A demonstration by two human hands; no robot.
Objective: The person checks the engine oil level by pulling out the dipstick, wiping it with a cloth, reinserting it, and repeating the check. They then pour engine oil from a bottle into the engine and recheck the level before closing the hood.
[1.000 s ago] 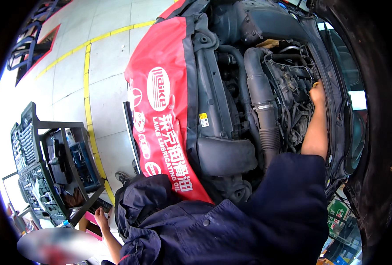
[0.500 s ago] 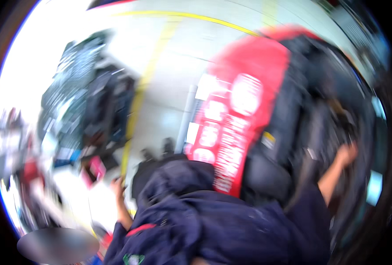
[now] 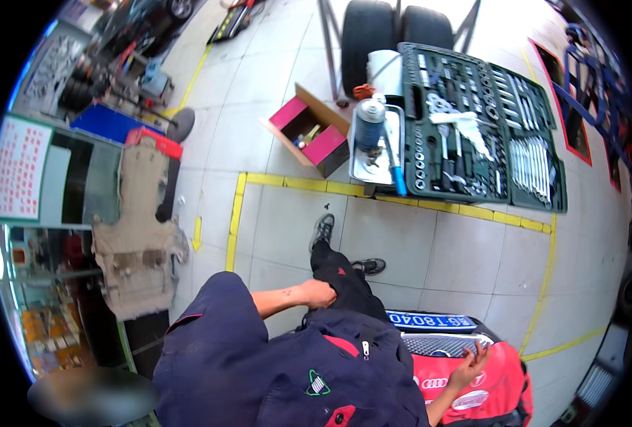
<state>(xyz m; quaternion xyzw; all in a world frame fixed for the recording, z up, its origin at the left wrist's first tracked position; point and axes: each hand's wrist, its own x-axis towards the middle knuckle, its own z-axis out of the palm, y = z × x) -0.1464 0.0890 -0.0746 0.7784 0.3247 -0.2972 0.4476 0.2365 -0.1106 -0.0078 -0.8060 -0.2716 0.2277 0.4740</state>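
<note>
Currently, my left hand [image 3: 318,292] is loosely curled at the front of my black trousers [image 3: 344,279]; whether it encloses anything I cannot tell. My right hand [image 3: 470,367] is partly open, fingers slightly bent, holding nothing visible, over the red cover [image 3: 502,373] on the car front, near the grille [image 3: 440,345]; contact with the cover cannot be confirmed. I judge the step in hand to be a change of footing beside the car: use short paces, set each shoe [image 3: 323,231] flat, and lift the right hand so that it does not drag the cover. The tiled floor [image 3: 394,231] between my footing and the open tool case [image 3: 413,105] gives room for moving. Observe its limits: the near edge of the tray [image 3: 362,169], where the blue handle [image 3: 399,179] projects past the rim beside the spray can [image 3: 370,129], and, to the left, the cardboard box [image 3: 335,156] with raised flaps.
</note>
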